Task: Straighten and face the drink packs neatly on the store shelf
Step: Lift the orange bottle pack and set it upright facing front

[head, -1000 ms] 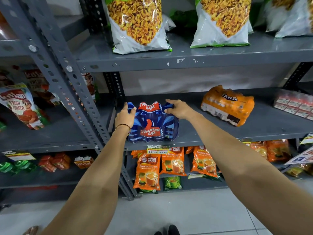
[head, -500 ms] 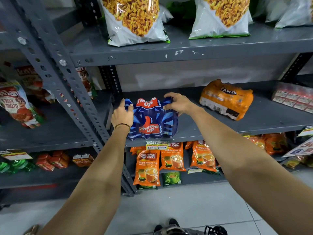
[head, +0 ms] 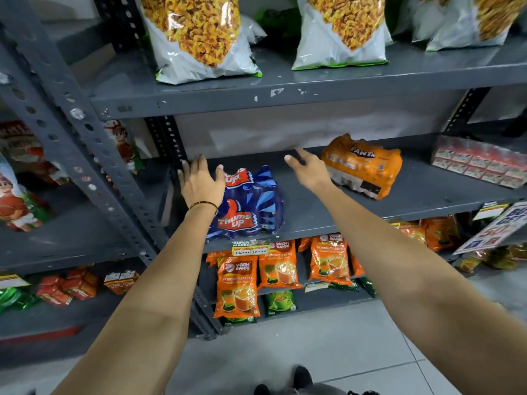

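Observation:
A blue Thums Up drink pack (head: 251,206) lies at the left front of the grey middle shelf (head: 427,195), its logo facing out. My left hand (head: 201,183) hovers at its left top corner with fingers spread, holding nothing and covering part of the pack. My right hand (head: 309,171) is open in the air between the two packs, clear of both. An orange Fanta drink pack (head: 363,166) sits further back on the right, turned at an angle to the shelf edge.
A slotted grey upright (head: 85,155) stands left of the Thums Up pack. Red cartons (head: 479,163) fill the shelf's right end. Snack bags (head: 199,38) sit on the shelf above, orange tea packets (head: 238,286) below, with a price label (head: 249,248) on the edge.
Both hands have let go of the Thums Up pack. The left has opened beside it and the right has lifted off and moved right toward the Fanta pack.

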Tool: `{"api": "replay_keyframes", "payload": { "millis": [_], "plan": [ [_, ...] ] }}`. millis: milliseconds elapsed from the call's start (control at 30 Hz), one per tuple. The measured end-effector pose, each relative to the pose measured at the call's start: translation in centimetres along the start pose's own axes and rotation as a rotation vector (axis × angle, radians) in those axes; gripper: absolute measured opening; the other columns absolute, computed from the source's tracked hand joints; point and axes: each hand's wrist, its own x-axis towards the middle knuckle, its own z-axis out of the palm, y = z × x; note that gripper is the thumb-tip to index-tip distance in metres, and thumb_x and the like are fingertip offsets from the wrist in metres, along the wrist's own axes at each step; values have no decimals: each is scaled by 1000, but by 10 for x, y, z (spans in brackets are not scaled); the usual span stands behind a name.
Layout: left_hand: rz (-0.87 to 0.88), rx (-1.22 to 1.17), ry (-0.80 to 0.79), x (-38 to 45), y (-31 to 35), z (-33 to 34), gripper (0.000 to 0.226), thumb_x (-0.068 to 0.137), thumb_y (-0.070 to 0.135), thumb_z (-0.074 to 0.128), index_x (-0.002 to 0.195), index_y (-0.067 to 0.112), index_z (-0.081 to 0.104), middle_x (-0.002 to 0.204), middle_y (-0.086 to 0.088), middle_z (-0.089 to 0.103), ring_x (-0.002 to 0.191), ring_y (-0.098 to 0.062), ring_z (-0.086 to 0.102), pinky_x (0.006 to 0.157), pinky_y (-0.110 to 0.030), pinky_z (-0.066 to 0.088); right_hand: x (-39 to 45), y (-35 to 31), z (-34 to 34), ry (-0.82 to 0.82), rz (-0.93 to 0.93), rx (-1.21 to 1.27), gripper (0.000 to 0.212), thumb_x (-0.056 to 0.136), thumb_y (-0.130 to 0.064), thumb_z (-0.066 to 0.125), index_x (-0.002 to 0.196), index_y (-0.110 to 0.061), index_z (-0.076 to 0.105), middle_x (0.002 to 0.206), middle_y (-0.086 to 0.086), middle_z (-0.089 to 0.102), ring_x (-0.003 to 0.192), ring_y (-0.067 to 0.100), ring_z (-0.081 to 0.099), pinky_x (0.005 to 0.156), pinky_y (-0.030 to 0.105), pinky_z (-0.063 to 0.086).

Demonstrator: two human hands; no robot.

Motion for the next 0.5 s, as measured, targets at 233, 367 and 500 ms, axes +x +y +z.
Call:
{"api": "replay_keyframes", "payload": {
  "millis": [233,367,500],
  "plan": [
    [194,-148,-113,11,124,32,57,97,39,40,145,9,35,150,-14,39,140,-33,32,114,-44,30,19,54,-74,366,314,88,54,96,-38,43,136,-3,44,137,22,52,125,40,49,102,42,39],
    [170,-252,-307,19,190,74,57,96,42,40,144,12,36,149,-13,41,137,-32,38,110,-42,36,41,94,-125,469,475,102,65,91,-43,47,139,0,38,145,24,39,132,39,42,109,43,36],
    [51,-321,-490,42,251,121,63,97,48,33,142,5,36,150,-19,36,137,-34,37,109,-39,32,73,134,-175,265,582,162,55,97,-28,44,142,3,35,149,23,38,137,37,38,110,41,34]
  ]
}}
